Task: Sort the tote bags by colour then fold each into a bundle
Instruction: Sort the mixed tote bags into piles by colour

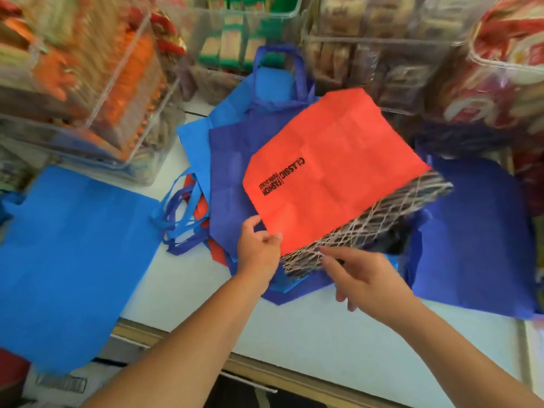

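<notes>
Red tote bag (332,160) at frame centre, its lower corner pinched by the left hand (259,248); right hand (368,278) fingers loose, grasping nothing, beside a lattice-patterned bag (382,213).

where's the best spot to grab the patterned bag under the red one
Probably its near edge: only that strip of the patterned bag shows from under the red bag, which the left hand holds by its corner. Come in from the near right, where the open right hand is.

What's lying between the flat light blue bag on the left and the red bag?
Head view: a tangle of blue handles and a dark blue bag on the white counter.
</notes>
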### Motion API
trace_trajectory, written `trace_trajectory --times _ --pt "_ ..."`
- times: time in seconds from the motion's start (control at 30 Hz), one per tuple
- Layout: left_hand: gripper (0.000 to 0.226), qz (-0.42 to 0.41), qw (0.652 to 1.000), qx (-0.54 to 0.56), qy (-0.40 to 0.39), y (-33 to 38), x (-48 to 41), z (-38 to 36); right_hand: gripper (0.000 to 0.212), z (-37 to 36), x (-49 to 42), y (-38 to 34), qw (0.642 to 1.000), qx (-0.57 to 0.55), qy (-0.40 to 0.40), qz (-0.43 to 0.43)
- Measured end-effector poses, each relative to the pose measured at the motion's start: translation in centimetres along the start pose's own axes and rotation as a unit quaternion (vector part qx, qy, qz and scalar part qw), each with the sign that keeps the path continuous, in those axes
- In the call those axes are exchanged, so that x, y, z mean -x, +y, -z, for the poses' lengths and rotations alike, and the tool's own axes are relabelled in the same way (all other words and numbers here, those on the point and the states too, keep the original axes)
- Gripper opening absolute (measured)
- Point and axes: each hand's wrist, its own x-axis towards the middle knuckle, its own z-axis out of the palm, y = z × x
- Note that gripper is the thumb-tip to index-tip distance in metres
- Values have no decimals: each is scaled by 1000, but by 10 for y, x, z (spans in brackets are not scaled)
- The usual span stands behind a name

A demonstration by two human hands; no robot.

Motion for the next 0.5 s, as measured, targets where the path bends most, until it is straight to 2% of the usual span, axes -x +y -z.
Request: trace_trajectory --times 0.1,0.17,0.23,0.3,0.33,0.4,0.47,0.5 --pt "33 -32 994 -80 -65 -30 32 46 38 -14 16 -2 969 97 191 125" --pt "28 -27 987 -136 -87 -52 50 69 48 -41 13 13 949 181 223 131" --pt "23 19 980 -156 -122 -79 63 87 61 -75 6 41 952 244 174 57" --pt "19 62 966 -184 -168 -99 71 101 69 -107 4 63 960 262 72 -70" --pt "17 54 961 -211 -168 -102 69 107 71 -122 6 73 954 278 21 -115" --pt "22 -17 958 -267 -100 -91 47 118 77 -144 13 81 942 296 -27 -155" --pt "30 -101 961 -257 -23 -67 6 125 81 -156 22 77 942 283 -40 -174" --pt "35 -118 962 -247 -10 -54 -15 124 81 -160 25 77 943 277 -44 -177"
